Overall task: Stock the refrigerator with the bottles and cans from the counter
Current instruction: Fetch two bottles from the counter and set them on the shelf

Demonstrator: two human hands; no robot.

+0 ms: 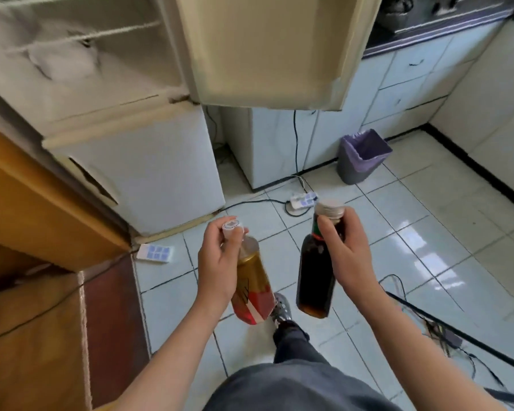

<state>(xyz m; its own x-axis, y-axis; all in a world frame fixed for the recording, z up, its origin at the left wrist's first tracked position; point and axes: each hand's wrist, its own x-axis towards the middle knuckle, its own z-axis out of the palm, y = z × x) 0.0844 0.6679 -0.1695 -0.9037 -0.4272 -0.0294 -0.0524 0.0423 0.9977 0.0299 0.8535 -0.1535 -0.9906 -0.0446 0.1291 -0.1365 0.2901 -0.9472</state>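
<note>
The fridge (137, 173) stands at the left; its upper door (267, 48) hangs open above the floor (428, 232), and the frosted top compartment is in view. A grey bin (359, 158) with a purple bag stands by the cabinets, well apart from the hands. The dark bottle (313, 277), brown with a pale cap, hangs in the right hand (344, 253), whose fingers grasp its neck. The gold bottle (254, 286), with a gold and red label and a white cap, is grasped at the neck by the left hand (220, 262). No writing on the labels can be read. Both bottles are in the air in front of the fridge. A power strip (303, 200) and cables lie on the floor.
</note>
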